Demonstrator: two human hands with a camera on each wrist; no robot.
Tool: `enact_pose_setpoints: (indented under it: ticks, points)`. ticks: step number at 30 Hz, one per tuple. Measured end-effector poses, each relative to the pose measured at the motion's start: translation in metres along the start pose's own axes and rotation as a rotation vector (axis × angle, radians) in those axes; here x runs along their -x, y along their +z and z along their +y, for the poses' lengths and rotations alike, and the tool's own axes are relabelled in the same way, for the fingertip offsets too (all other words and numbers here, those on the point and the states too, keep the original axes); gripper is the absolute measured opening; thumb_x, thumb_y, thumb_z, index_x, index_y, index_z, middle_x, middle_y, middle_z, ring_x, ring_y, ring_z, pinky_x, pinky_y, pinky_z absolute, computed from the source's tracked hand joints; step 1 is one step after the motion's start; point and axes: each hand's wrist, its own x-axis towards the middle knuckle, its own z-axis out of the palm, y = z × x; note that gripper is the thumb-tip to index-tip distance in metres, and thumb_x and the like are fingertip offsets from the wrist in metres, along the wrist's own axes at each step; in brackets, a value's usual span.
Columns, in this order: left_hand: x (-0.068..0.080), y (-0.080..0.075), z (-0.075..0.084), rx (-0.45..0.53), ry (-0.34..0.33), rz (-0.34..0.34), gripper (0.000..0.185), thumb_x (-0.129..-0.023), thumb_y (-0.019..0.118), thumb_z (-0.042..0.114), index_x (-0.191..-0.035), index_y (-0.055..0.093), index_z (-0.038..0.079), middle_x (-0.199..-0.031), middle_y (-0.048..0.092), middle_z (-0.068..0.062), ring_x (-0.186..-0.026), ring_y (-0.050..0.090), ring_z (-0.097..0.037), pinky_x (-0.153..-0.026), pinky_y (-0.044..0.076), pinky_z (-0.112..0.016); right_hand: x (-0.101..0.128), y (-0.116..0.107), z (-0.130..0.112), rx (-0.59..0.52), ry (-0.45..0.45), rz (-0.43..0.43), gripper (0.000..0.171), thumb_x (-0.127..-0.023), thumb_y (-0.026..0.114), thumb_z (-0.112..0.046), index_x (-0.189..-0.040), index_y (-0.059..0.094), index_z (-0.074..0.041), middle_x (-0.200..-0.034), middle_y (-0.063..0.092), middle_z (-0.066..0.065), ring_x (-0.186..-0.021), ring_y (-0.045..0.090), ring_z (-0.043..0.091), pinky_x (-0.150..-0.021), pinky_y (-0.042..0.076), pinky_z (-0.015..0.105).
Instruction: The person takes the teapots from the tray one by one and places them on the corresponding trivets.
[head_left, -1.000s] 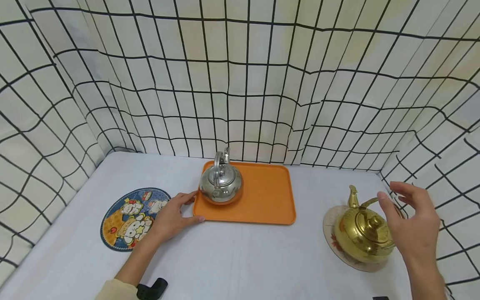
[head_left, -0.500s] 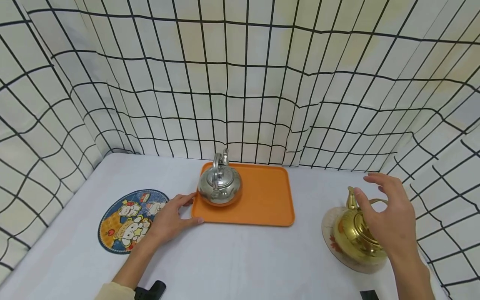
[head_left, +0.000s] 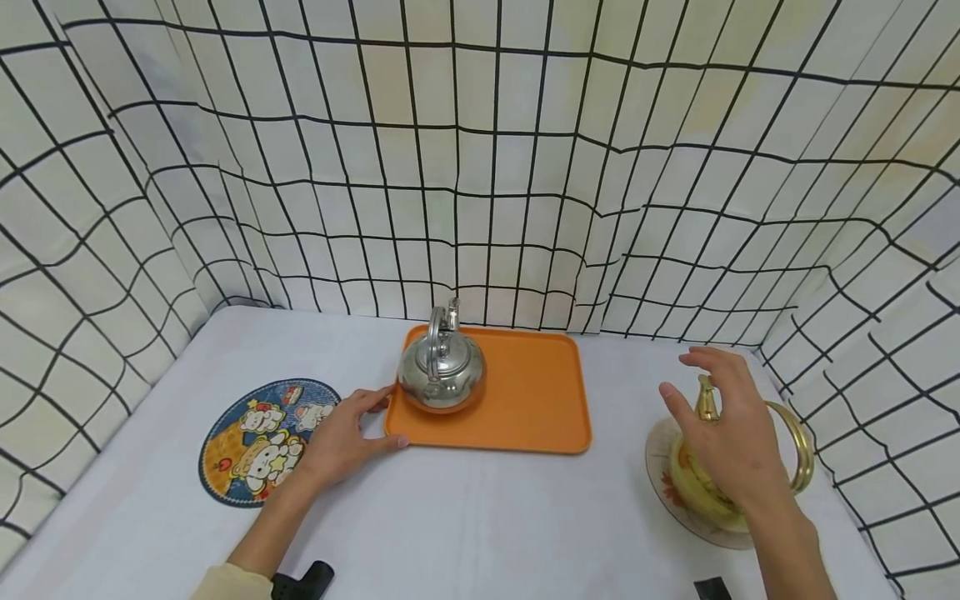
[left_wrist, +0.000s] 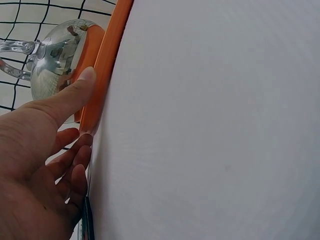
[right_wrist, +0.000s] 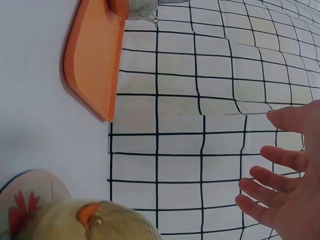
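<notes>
Head view shows an orange tray [head_left: 532, 383] lying flat on the white cloth of a table [head_left: 487, 517], with a silver kettle [head_left: 441, 371] standing upright on the tray's left half, its spout toward the far side. The left hand [head_left: 348, 437] holds the tray's near left corner, thumb against the near edge and fingertips at the left edge; the left wrist view shows the thumb [left_wrist: 82, 85] on the rim. Well to the right of the tray, a gold kettle [head_left: 693, 479] stands on a pale round mat [head_left: 660, 454] with red leaves. The right hand [head_left: 731, 442] is spread above that kettle, thumb and fingers apart and holding nothing, and hides much of its body; its curved handle shows on the side away from the tray. Left of the tray, partly behind the left hand, lies a cartoon placemat [head_left: 251, 454]. Beyond the tray rises a wall [head_left: 510, 183] of black grid lines on white.
</notes>
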Motion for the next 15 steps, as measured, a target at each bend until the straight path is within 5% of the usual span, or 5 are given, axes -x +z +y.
enact_pose_setpoints:
  ticks: [3,15]
  points:
    - [0.0,0.0,0.0,0.001,-0.008,-0.003,0.087,-0.085,0.086,0.045,-0.157,0.048,0.016,-0.142,0.063,-0.013,-0.135,0.057,-0.038,-0.107,0.054,-0.056,-0.002,0.006,-0.004,-0.011,0.037,-0.063,0.053,-0.101,0.07,-0.034,-0.145,0.054,-0.009,-0.156,0.046,0.014,-0.131,0.052,0.044,-0.102,0.049,0.066]
    - [0.002,-0.002,0.001,0.001,-0.004,-0.002,0.087,-0.085,0.085,0.048,-0.157,0.049,0.015,-0.141,0.063,-0.013,-0.133,0.058,-0.038,-0.105,0.055,-0.056,-0.013,0.036,-0.007,-0.071,0.01,-0.147,0.055,-0.101,0.07,-0.028,-0.147,0.049,-0.006,-0.156,0.043,0.017,-0.132,0.052,0.041,-0.109,0.05,0.062]
